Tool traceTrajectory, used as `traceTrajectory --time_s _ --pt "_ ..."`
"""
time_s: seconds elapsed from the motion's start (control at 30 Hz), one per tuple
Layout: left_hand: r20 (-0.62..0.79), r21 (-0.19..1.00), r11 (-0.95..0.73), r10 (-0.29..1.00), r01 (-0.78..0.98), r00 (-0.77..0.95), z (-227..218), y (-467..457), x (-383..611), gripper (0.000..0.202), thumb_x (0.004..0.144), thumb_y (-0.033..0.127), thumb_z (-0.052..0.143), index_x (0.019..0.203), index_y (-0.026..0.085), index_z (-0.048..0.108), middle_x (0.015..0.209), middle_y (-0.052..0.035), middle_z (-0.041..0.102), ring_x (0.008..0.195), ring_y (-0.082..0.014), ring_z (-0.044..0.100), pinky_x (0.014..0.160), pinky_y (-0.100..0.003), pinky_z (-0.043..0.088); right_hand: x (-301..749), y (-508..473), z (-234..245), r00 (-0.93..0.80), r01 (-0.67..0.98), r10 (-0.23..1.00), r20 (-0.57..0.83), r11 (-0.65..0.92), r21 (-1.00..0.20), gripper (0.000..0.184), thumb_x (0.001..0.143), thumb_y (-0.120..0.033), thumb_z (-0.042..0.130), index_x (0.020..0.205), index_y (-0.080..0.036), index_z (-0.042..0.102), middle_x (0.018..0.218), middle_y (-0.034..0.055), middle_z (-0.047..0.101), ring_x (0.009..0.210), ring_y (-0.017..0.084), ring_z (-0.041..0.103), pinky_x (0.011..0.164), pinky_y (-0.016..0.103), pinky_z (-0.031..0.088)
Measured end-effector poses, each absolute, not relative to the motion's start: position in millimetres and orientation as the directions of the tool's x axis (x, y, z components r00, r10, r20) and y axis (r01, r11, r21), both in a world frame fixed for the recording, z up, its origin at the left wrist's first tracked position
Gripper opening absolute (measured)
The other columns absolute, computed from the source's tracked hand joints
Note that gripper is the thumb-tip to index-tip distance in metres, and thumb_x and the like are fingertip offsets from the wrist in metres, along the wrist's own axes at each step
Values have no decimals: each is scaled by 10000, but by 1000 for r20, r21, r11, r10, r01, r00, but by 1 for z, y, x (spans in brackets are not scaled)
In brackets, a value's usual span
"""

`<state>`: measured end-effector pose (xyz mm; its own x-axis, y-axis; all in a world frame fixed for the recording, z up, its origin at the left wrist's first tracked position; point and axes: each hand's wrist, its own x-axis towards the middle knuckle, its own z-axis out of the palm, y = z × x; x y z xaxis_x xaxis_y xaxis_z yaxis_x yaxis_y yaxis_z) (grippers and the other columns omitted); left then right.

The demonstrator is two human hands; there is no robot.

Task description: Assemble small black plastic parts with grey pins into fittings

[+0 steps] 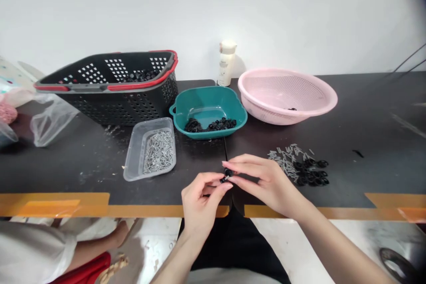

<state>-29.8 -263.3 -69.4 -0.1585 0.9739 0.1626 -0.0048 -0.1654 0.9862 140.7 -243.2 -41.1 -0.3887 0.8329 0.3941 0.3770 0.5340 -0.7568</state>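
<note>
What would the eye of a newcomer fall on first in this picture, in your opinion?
The eye goes first to the left hand and right hand, which pinch a small black part at the front edge of the dark table. Behind them, a pink plastic colander stands back right, beside a teal bowl holding black pieces.

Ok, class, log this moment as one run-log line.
left hand: holds small black part | right hand: holds same part | nearby: metal pins, black rings

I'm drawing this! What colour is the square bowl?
The square bowl is teal green, shown best in the head view.
</note>
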Motion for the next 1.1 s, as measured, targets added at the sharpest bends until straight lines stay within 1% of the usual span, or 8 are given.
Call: traceTrajectory --time_s 0.13,0.27,0.4,0.47,0.57,0.8,0.93,1.1 --pt "85 994 -91 992 -57 -98 -68 -267 -32 111 725 229 770 823 194 729 695 -5 701 607 -149 687 579 -222 587 137 -244 -41 -400 274 829 390 515 -812 332 910 -189 610 1217 -293 680 1129 56 719 969 189 703 833 294 587" --pt "17 988 -38 990 -153 -141 -56 -272 -32 123 693 217 783 789 194 709 678 14 698 583 -127 678 564 -197 567 134 -245 -40 -334 112 881 335 390 -914 378 839 -182 709 1201 -283 671 1007 35 756 873 167 726 797 288 610" --pt "-57 974 27 991 -226 -125 -44 -276 -30 112 665 202 792 714 179 693 624 21 692 533 -111 663 543 -186 551 132 -244 -36 -283 -10 906 314 324 -946 246 745 -169 800 972 -248 746 891 27 764 804 167 731 741 269 620" --pt "-66 968 43 994 -245 -87 -42 -276 -32 114 662 196 794 706 173 691 603 18 693 524 -111 662 540 -186 552 131 -244 -34 -273 -11 893 358 370 -929 180 733 -163 805 893 -241 776 872 42 764 784 175 727 689 265 618" --pt "-60 964 53 998 -262 -21 -43 -275 -34 140 674 225 801 710 164 681 575 9 691 513 -126 670 524 -196 560 130 -244 -31 -252 -15 880 403 413 -911 206 725 -143 805 891 -263 795 871 47 769 764 177 727 647 257 613" --pt "-72 954 76 997 -290 25 -43 -274 -34 198 691 294 808 719 161 664 584 -4 700 509 -145 687 519 -217 578 128 -249 -31 -222 -114 897 383 366 -924 284 694 -145 833 938 -281 784 836 23 772 721 161 732 668 247 629" --pt "-67 960 64 998 -272 -2 -37 -275 -34 189 679 279 813 696 164 664 570 0 694 502 -142 678 515 -215 570 128 -251 -32 -194 -42 880 433 434 -900 205 706 -148 822 873 -264 793 816 40 778 707 187 734 627 267 621" --pt "-110 962 85 990 -258 -83 -25 -278 -32 180 659 250 824 667 168 664 563 15 680 502 -118 655 532 -200 556 126 -254 -33 -151 30 861 485 495 -868 250 705 -124 818 888 -293 801 836 37 785 702 190 735 631 276 618"
